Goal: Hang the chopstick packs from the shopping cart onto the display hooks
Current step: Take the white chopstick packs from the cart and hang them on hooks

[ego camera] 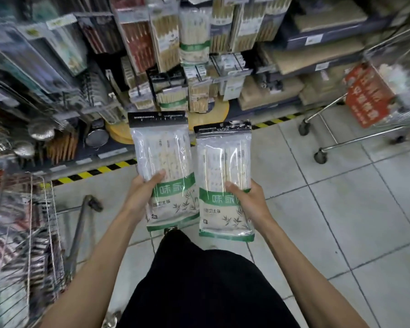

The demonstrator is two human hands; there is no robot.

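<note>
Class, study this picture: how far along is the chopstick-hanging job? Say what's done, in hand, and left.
Done: a green-banded pack already hangs on the display. In hand: the left hand grips the left chopstick pack, and the right hand grips the right chopstick pack; neither is hung yet. Left: hang both. Whether the shopping cart holds more is too blurred to tell.

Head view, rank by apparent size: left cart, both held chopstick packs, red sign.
Largest: left cart, partly cropped.
Next: left-hand pack and right-hand pack, alike.
Smallest: red sign.
</note>
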